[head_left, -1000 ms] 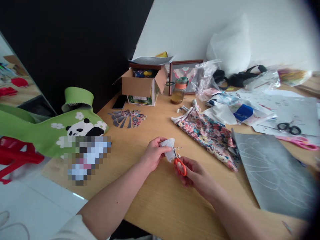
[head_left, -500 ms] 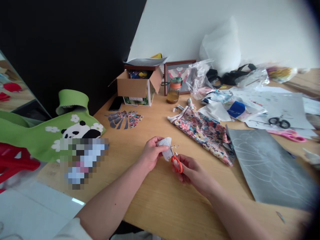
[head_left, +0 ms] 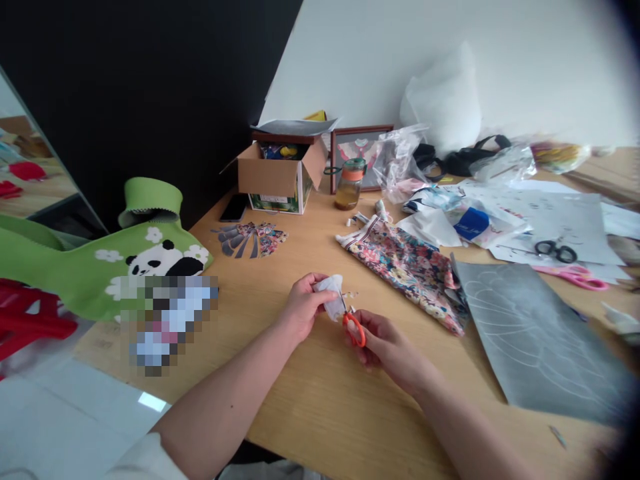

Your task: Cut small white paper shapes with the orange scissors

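My left hand (head_left: 303, 308) pinches a small pale piece of fabric (head_left: 333, 297) just above the wooden table (head_left: 320, 393). My right hand (head_left: 383, 343) is closed round small orange-handled scissors (head_left: 353, 327), whose blades point up into the fabric piece. Both hands meet near the table's middle front. A strip of floral cloth (head_left: 407, 267) lies to the right of them, and a fan-shaped floral cut-out (head_left: 253, 238) lies further back on the left.
A grey sheet with drawn lines (head_left: 540, 340) lies at right. A cardboard box (head_left: 277, 173), a jar (head_left: 349, 183), a picture frame (head_left: 357, 147), plastic bags, papers, black scissors (head_left: 555, 250) and pink scissors (head_left: 575, 277) crowd the back. A green panda bag (head_left: 135, 260) lies left, beside a phone (head_left: 233, 208).
Both hands keep their hold on the fabric piece and the scissors, with barely any movement. The view has shifted slightly with my head.
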Tool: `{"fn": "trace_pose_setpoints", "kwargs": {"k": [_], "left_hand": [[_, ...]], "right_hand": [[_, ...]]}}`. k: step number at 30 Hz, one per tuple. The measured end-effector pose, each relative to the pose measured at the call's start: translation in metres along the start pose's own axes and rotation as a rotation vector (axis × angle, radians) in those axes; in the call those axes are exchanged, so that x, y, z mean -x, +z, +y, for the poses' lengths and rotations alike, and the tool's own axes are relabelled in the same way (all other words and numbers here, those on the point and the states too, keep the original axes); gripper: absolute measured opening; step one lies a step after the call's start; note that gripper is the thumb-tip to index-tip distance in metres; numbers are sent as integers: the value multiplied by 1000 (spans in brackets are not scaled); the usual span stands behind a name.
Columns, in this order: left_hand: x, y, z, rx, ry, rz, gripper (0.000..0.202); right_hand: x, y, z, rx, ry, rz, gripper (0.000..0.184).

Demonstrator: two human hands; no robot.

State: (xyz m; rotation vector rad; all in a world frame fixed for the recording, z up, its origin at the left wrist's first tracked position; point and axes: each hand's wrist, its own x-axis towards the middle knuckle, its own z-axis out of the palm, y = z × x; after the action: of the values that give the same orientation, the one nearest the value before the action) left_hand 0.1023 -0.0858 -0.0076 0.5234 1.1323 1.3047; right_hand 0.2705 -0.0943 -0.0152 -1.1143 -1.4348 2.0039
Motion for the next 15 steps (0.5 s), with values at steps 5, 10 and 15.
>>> {"fn": "trace_pose_setpoints", "kwargs": {"k": [5,10,15], "left_hand": [[0,0,-1,-8,5,-5,42],[1,1,-1,-9,13,-7,43],[2,2,-1,-19,20,-5,43]], "right_hand": [[-1,-1,1,10,-10,0,53],[0,0,2,6,-20,9,53],[-1,1,1,9,-30,12,54]]}}
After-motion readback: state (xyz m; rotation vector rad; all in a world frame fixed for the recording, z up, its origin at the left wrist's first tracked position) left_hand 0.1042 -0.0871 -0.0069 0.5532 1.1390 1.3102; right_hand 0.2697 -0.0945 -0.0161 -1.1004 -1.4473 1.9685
